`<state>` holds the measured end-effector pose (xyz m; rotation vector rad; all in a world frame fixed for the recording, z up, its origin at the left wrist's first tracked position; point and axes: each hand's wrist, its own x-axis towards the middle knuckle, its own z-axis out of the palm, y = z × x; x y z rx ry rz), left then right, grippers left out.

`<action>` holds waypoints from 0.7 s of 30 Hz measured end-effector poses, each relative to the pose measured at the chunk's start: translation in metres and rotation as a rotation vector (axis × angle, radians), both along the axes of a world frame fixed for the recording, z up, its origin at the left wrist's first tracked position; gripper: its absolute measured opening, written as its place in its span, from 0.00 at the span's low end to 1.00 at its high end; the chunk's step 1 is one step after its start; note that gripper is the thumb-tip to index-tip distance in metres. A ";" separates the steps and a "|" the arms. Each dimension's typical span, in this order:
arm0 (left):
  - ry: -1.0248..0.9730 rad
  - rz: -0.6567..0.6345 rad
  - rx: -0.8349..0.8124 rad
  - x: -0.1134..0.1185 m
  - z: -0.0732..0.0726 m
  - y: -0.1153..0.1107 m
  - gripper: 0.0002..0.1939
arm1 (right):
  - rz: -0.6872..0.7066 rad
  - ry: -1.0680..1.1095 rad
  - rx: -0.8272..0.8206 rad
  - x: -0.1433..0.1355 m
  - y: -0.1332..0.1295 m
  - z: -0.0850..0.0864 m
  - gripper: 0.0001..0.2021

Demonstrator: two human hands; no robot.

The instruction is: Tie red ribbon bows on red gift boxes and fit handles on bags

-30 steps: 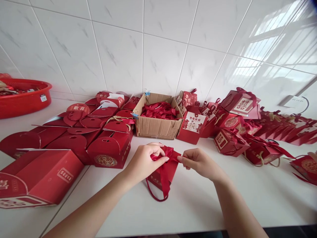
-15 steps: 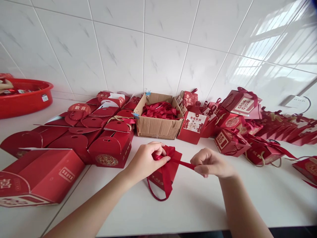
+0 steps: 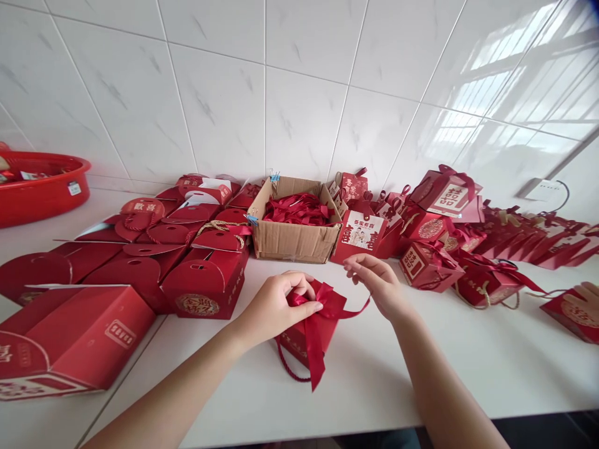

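Left hand (image 3: 290, 305), head view: thumb and bent fingers pinched on a red satin ribbon bow (image 3: 316, 312), which sits on a small red cardboard gift box (image 3: 330, 327) directly beneath the fingertips. Dark red twisted cord (image 3: 290, 369): one loop, lying on the near side of the same hand.

Right hand (image 3: 377, 287): fingers loosely bent, thumb slightly apart from them, raised just right of the gift box. One ribbon tail curves up to its palm side; contact cannot be told.

Beyond the left hand: one open brown cardboard carton (image 3: 294, 242), filled with red ribbons (image 3: 299, 209), blue clips on its left corners. To its left: a cluster of red lidded paper boxes (image 3: 203, 284), and farther off, a round red plastic basin (image 3: 44, 190).

Beyond the right hand: red paper bags with printed white cards (image 3: 360, 232). To its right: ribboned red boxes (image 3: 433, 265), some stacked; at the far edge, another person's hand (image 3: 588, 294) on a red box (image 3: 568, 317).

Beneath both hands: white tabletop (image 3: 374, 390).
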<state>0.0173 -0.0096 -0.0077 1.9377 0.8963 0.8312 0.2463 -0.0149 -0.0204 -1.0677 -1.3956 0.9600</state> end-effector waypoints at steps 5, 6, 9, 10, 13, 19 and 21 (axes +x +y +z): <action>-0.030 -0.057 -0.032 0.001 0.001 -0.003 0.20 | 0.277 0.148 -0.159 0.005 -0.003 0.002 0.23; -0.030 -0.060 -0.034 0.001 0.000 -0.002 0.20 | 0.293 0.204 -0.196 0.010 -0.003 0.002 0.22; -0.029 -0.068 -0.029 0.001 0.000 -0.001 0.21 | 0.299 0.318 -0.194 0.023 -0.003 -0.002 0.24; -0.030 -0.070 -0.027 0.000 0.000 -0.001 0.21 | 0.300 0.332 -0.165 0.026 -0.003 -0.003 0.25; -0.046 -0.071 -0.025 0.000 -0.001 -0.001 0.20 | 0.226 0.231 -0.053 0.022 -0.002 -0.004 0.20; -0.084 -0.051 0.030 0.001 -0.003 0.001 0.16 | 0.224 -0.290 0.070 -0.013 -0.007 -0.003 0.15; -0.098 -0.047 0.016 0.001 -0.004 0.002 0.16 | 0.223 -0.316 0.089 -0.019 -0.009 -0.004 0.17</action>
